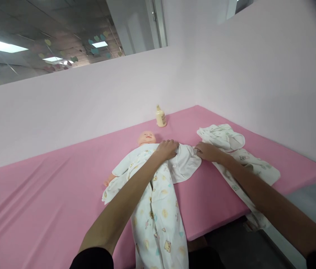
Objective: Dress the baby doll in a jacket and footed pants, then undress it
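Observation:
A baby doll lies face up on the pink padded table, its head toward the wall. It has on a white baby shirt, part of which spreads out to the right. My left hand is closed on the shirt near the doll's shoulder. At the shirt's right edge, my right hand pinches the cloth with bent fingers. A printed baby garment with small bears lies over the doll's body and hangs past the table's front edge. One doll hand shows at the left; its other arm is hidden.
A cream pump bottle stands at the back by the wall. Right of my right hand, white printed cloths lie bunched, one trailing over the front edge. White walls border the pink table at the back and right.

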